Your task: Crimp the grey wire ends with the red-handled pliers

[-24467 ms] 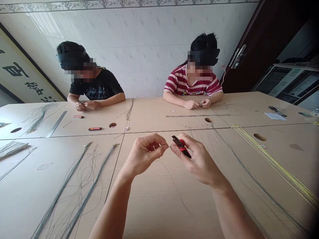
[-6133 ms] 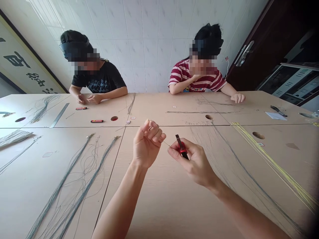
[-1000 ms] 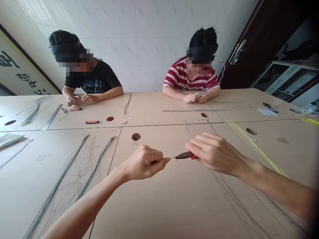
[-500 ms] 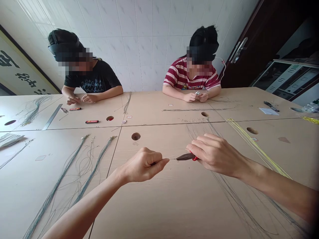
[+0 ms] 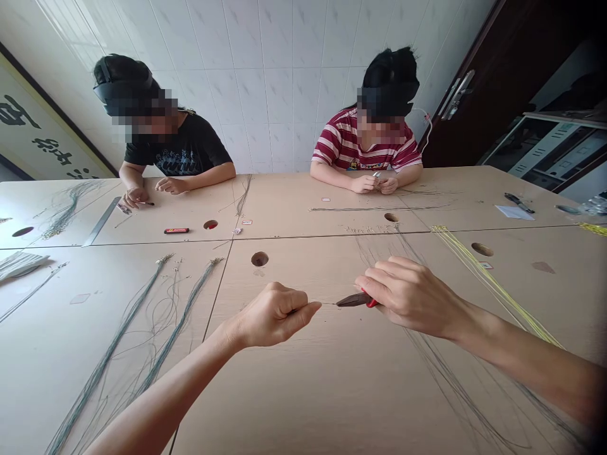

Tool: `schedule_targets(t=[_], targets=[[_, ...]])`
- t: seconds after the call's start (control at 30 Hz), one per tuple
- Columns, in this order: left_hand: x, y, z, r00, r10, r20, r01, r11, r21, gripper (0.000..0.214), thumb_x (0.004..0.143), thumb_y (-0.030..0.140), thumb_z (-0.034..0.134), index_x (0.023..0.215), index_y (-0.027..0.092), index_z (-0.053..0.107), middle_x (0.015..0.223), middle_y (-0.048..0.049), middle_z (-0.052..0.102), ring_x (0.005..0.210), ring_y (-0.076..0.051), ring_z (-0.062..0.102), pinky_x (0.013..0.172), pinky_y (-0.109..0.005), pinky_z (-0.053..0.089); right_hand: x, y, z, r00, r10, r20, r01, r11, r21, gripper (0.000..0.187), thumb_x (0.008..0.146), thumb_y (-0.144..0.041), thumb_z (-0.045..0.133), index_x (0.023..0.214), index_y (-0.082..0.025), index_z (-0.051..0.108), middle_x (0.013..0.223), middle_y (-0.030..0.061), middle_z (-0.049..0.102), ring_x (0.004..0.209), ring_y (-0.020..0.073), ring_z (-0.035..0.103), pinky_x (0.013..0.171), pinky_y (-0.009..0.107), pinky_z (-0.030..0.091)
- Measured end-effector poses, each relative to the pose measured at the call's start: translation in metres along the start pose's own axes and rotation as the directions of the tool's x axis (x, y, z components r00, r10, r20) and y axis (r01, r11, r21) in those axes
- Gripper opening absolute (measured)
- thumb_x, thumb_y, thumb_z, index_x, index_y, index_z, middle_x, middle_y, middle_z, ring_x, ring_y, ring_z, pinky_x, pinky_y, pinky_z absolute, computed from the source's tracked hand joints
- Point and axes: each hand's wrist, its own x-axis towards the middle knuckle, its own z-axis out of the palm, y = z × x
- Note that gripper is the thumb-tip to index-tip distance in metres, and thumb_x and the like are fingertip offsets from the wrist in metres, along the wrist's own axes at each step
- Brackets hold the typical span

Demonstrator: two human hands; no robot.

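My left hand (image 5: 277,316) is closed in a pinch on a thin cord (image 5: 328,303), whose short end sticks out to the right past my thumb. In my closed right hand (image 5: 408,297) is a pair of pliers (image 5: 353,299) with dark jaws and red handles. The jaw tips point left and meet the cord's end, a small gap from my left fingertips. Whether the tips grip a small fitting there is too small to tell. My right palm hides most of the handles. Under my right forearm lies a bundle of dark cords (image 5: 443,373).
Grey-green cord bundles (image 5: 126,328) lie at left, yellow cords (image 5: 467,259) at right. The wooden table (image 5: 284,392) has round holes, one (image 5: 259,259) beyond my left hand. Across it sit two people; a red marker-like stick (image 5: 176,230) and a metal ruler (image 5: 102,221) lie near the left one.
My hands and the pliers have hardly moved. Across the table, the person at left has reached to the red stick near the ruler and now holds it.
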Motion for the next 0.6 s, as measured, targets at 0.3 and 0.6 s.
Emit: schedule_targets(t=[0.3,0.6], targets=[[-0.024,-0.018,-0.033,0.932,-0.111,-0.345,0.122,0.992,0.01,0.043,0.09,0.012,0.05,0.057,0.019,0.023,0.047,0.0082,0.021,0.042,-0.005,0.017,0.037,-0.02,0.015,-0.027,0.025,-0.003,0.992,0.108,0.06,-0.106,0.994,-0.037,0.027,0.078,0.003,0.04,0.073,-0.017,0.057,0.059,0.0003,0.053,0.057,0.0151,0.044,0.06,0.028,0.028],[-0.022,-0.012,-0.031,0.961,-0.127,-0.244,0.154,0.984,0.094,0.038,0.09,0.018,0.052,0.055,0.018,0.038,0.049,0.0077,0.026,0.045,-0.006,0.023,0.039,-0.019,0.023,-0.014,-0.003,0.032,0.737,0.6,0.311,-0.652,0.511,0.56,0.02,0.092,-0.035,0.05,0.087,-0.019,0.062,0.069,0.0006,0.06,0.058,0.013,0.049,0.057,0.027,0.037]])
